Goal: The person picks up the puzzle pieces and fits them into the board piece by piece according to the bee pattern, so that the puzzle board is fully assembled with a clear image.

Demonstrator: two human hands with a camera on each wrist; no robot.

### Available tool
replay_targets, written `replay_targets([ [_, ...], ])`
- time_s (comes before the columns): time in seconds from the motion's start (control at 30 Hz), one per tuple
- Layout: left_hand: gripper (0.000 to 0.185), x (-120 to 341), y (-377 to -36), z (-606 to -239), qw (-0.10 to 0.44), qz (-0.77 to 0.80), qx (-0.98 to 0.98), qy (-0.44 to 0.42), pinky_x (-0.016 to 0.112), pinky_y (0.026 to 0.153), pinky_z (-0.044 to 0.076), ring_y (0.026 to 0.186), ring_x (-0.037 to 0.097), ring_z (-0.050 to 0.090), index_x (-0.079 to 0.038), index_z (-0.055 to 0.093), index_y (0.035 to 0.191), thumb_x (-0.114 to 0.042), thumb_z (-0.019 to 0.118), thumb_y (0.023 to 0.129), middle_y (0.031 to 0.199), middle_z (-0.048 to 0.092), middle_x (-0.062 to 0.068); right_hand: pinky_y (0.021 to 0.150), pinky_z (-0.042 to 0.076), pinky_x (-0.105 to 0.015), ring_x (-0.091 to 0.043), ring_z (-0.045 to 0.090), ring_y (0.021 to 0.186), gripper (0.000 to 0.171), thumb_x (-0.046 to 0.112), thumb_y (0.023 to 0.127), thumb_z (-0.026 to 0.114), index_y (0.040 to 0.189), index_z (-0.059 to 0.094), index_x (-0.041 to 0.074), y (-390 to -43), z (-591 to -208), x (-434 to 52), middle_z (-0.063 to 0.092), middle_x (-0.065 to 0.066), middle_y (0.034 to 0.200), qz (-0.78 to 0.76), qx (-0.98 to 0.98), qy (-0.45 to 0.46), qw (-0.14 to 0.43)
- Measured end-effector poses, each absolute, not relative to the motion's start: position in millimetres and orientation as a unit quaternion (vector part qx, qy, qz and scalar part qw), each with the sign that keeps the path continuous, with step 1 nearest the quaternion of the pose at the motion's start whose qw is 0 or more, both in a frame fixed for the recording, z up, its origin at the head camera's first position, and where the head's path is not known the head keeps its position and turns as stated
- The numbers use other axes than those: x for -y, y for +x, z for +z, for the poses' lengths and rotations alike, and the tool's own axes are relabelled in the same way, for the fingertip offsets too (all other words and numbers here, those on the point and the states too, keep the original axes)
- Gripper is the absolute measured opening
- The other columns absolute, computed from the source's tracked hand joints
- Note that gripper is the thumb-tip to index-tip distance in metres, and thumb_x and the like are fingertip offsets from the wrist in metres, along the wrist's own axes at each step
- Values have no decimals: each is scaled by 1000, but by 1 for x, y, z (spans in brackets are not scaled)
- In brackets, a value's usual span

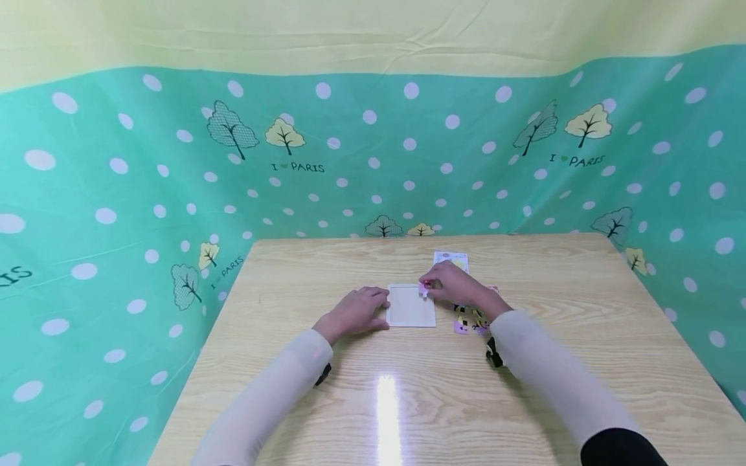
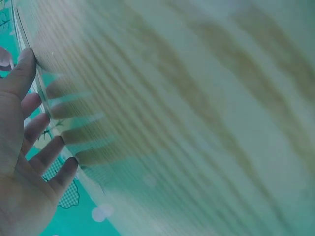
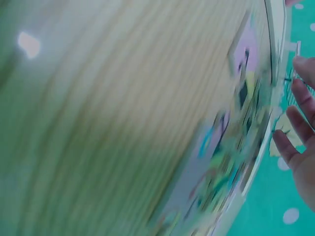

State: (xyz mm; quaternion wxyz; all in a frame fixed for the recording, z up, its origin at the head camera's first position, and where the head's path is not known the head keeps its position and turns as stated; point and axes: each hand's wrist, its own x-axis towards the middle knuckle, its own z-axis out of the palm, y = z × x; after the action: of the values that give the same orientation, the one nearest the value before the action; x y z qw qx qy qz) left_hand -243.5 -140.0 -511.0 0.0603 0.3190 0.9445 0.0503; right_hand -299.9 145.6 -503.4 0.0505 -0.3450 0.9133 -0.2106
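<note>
A pale square board (image 1: 410, 305) is lying on the desk (image 1: 443, 401) between both hands. The left hand (image 1: 357, 312) is resting flat against its left edge, fingers relaxed. The right hand (image 1: 457, 288) is pinching a small pink piece (image 1: 423, 288) at the board's upper right corner, above loose colourful pieces (image 1: 471, 320).

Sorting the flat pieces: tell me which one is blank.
The pale square tray between the hands is blank; the card behind and the pieces under the right wrist are printed.
</note>
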Motion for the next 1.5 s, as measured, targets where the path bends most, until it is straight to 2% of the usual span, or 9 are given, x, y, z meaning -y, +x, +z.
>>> replay_targets([
  [0.33,57,141,-243,-510,74,45,-945,315,50,115,45,142,29,49,-18,65,132,-57,70,90,155,51,6,106,50,-45,-24,62,114,36,24,95,72,129,71,15,-299,-504,-111,72,-5,120,-186,-921,-337,60],
  [0.6,56,142,-245,-513,69,49,-944,318,49,115,45,142,28,49,-19,65,133,-56,69,91,155,51,5,107,49,-46,-25,61,114,31,24,93,73,123,74,15,-300,-509,-93,74,-4,117,-186,-920,-342,49],
  [1.0,58,141,-246,-514,60,44,-942,326,49,115,46,142,28,50,-18,65,133,-57,69,90,154,52,6,107,48,-48,-25,60,115,26,23,94,72,118,76,16,-297,-511,-81,74,-3,115,-176,-920,-347,48],
  [1.5,56,142,-245,-515,65,53,-944,320,48,117,44,143,28,49,-18,65,132,-55,69,91,155,52,6,104,50,-47,-25,59,115,27,24,96,69,122,75,16,-297,-515,-76,70,-5,116,-152,-926,-342,47],
])
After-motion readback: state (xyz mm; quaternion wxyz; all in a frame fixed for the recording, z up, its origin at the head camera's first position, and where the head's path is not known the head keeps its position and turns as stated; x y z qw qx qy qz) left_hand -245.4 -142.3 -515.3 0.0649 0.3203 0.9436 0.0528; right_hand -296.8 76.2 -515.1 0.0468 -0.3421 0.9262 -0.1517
